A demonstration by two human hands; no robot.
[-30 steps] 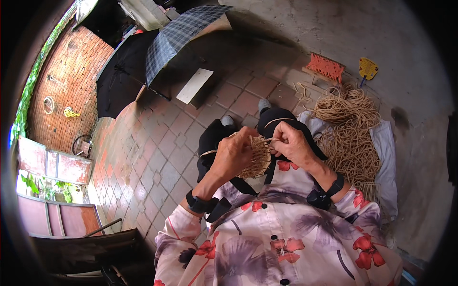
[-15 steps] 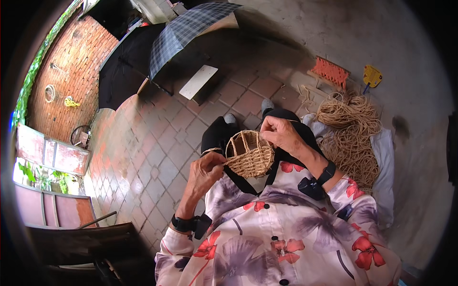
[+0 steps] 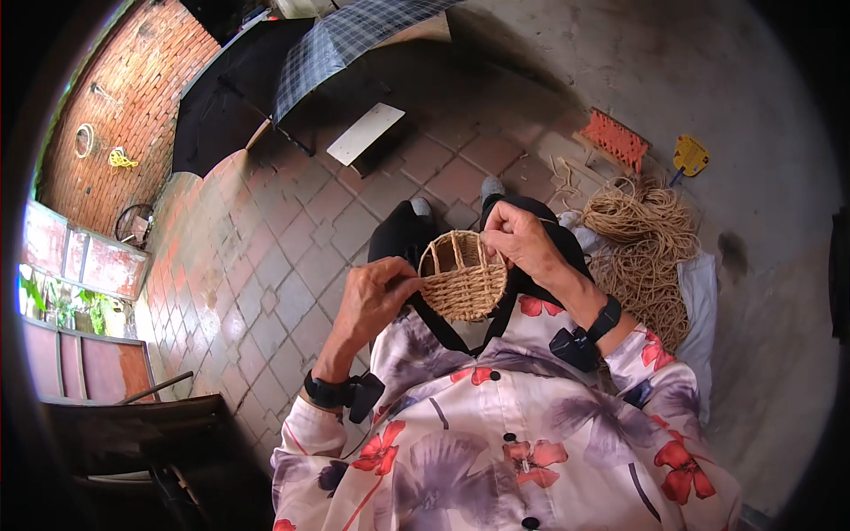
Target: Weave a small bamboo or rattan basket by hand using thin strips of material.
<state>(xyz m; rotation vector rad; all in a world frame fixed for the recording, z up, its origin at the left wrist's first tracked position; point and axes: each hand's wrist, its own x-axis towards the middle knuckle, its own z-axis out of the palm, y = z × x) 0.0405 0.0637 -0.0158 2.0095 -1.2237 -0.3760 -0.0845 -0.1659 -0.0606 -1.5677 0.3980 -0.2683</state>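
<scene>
A small round basket (image 3: 464, 292) woven of tan cord sits over my lap, between my knees. Its lower part is closely woven; bare upright ribs and a rim hoop stand at the upper part. At the left edge, my left hand (image 3: 376, 296) pinches the basket with thumb and forefinger. My right hand (image 3: 529, 246) grips its upper right rim with bent fingers, and a thin strand runs near its knuckles. The fingertips of both hands are partly hidden against the weave.
A heap of tan cord (image 3: 642, 265) lies on a white sack (image 3: 699, 310) at the right. Beyond it are an orange woven stool (image 3: 614, 140) and a yellow fly swatter (image 3: 690, 156). A low white-topped bench (image 3: 366, 134) and open umbrellas (image 3: 323, 62) stand ahead on the tiled floor.
My left hand has risen a little beside the basket's left edge, and the cord loop above it no longer shows. The right hand keeps its hold on the rim. The whole view has shifted slightly.
</scene>
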